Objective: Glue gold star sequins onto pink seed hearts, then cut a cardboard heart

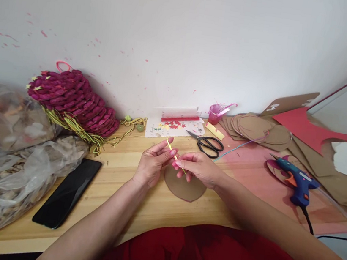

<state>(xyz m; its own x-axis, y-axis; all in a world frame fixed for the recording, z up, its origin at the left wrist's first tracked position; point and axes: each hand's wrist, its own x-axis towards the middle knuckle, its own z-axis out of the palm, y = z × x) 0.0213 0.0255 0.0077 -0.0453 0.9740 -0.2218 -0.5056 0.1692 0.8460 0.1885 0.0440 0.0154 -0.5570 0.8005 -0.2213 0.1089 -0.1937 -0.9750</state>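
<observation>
My left hand (pixel 153 162) and my right hand (pixel 199 166) meet over the middle of the wooden table (pixel 113 199). Both pinch a thin yellow strip (pixel 170 146) that runs slanted between their fingertips, its upper end sticking out above my left fingers. Beneath the hands lies a brown cardboard disc (pixel 183 185), flat on the table. Black scissors (pixel 208 143) lie just behind my right hand.
A blue glue gun (pixel 296 181) rests at the right on a pink mat, its cord trailing off. Brown cardboard discs (pixel 257 128), red paper and a pink cup (pixel 216 112) sit behind. At the left are a black phone (pixel 67 192), plastic bags and a magenta woven piece (pixel 75 100).
</observation>
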